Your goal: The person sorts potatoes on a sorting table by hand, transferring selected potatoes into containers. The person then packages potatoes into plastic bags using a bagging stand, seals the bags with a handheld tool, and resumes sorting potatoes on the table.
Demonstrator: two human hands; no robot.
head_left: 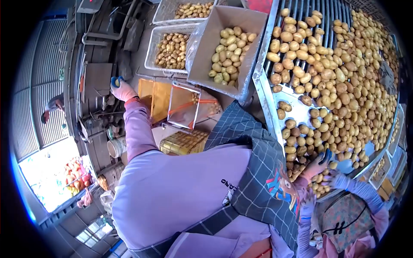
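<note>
My left hand [124, 89], in a pale glove with blue fingertips, is stretched out at upper left. Its fingers are closed around a small yellowish potato [117, 82]. Below and beside that hand is an orange-yellow chute-like frame [160, 99] with a metal edge. My right hand [315, 167], in a glove with a dark palm, reaches among the potatoes [342, 101] at the lower end of a sorting table [263, 88]. Its fingers look extended, and part of the hand is hidden. No potato shows clearly in its grasp.
A plastic-lined cardboard box [202, 64] of potatoes stands beside the table, with white crates [151, 56] of potatoes behind it. A co-worker's gloved hand [337, 179] works close to my right hand. A yellow crate [183, 142] sits near my body. Another person [55, 105] is far left.
</note>
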